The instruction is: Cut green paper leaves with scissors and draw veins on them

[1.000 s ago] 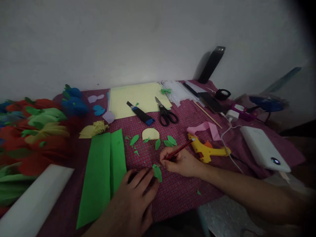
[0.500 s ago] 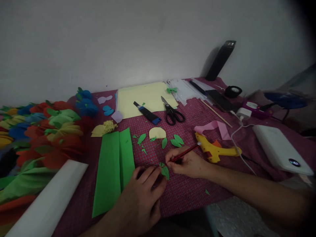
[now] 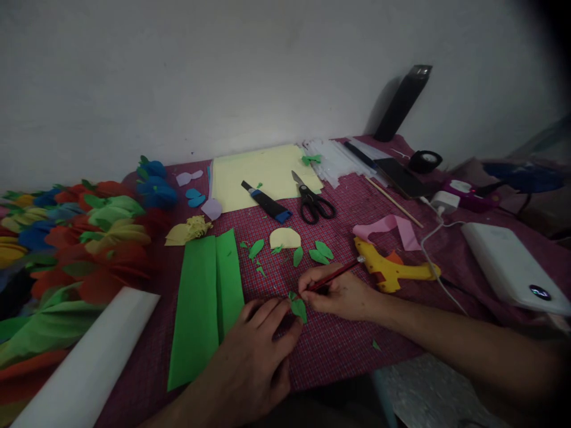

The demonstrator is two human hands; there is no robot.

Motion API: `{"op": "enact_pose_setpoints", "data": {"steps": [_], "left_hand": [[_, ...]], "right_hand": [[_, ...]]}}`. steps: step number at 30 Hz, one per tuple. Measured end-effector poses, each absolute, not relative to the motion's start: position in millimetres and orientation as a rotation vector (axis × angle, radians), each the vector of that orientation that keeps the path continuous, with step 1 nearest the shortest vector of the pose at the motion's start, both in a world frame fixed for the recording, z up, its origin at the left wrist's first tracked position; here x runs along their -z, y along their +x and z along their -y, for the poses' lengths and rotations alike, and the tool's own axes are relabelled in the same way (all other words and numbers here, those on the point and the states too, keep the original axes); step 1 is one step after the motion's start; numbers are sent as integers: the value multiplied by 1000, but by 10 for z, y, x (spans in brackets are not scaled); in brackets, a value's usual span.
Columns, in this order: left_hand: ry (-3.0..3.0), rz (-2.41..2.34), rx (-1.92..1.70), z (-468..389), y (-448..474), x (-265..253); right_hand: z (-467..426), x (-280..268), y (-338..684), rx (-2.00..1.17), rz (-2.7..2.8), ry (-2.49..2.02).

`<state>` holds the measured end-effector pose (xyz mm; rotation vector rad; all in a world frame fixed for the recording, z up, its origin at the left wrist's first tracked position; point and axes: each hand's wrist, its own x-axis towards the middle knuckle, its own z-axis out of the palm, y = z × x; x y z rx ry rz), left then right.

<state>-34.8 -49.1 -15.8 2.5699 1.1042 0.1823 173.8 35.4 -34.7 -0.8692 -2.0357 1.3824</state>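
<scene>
My right hand (image 3: pixel 345 295) is closed around a slim red pen (image 3: pixel 335 274), its tip down at a small green paper leaf (image 3: pixel 298 309). The fingers of my left hand (image 3: pixel 259 353) are curled at the leaf's left side, pinching its edge against the table. Part of the leaf lies behind the fingers. Beyond the hands are more cut leaves (image 3: pixel 319 255) and a cream paper half-round (image 3: pixel 285 238). Folded green paper (image 3: pixel 196 315) lies beside my left hand. A yellow glue gun (image 3: pixel 392 271) rests just past my right hand.
Black-handled scissors (image 3: pixel 316 205) and a utility knife (image 3: pixel 267 203) lie near pale yellow sheets (image 3: pixel 259 163). Colourful paper flowers (image 3: pixel 111 238) and a white roll (image 3: pixel 84 362) crowd the left. At right are a pink strip (image 3: pixel 386 226), a phone (image 3: pixel 400 177) and a cabled power bank (image 3: pixel 513 267).
The camera view has shifted very slightly. Both hands keep nearly the same pose at the leaf, with the pen still in my right hand.
</scene>
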Motion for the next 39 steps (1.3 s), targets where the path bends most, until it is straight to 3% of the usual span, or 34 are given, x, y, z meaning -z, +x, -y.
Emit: {"op": "enact_pose_setpoints", "data": {"steps": [8, 16, 22, 30, 36, 39], "left_hand": [[2572, -1106, -174, 488, -341, 123], [2614, -1084, -171, 476, -359, 157], [2647, -1121, -232, 485, -364, 182], [2728, -1131, -339, 531, -372, 138], [2764, -1228, -486, 530, -444, 85], [2792, -1187, -403, 497, -455, 38]], "right_hand": [[-349, 315, 1732, -1415, 2035, -876], [-389, 334, 1780, -1659, 1552, -977], [-431, 371, 1745, -1689, 1574, -910], [-229, 136, 1806, -1499, 1604, -926], [498, 54, 2140, -1126, 1753, -1060], [606, 229, 2154, -1206, 1585, -1091]]}}
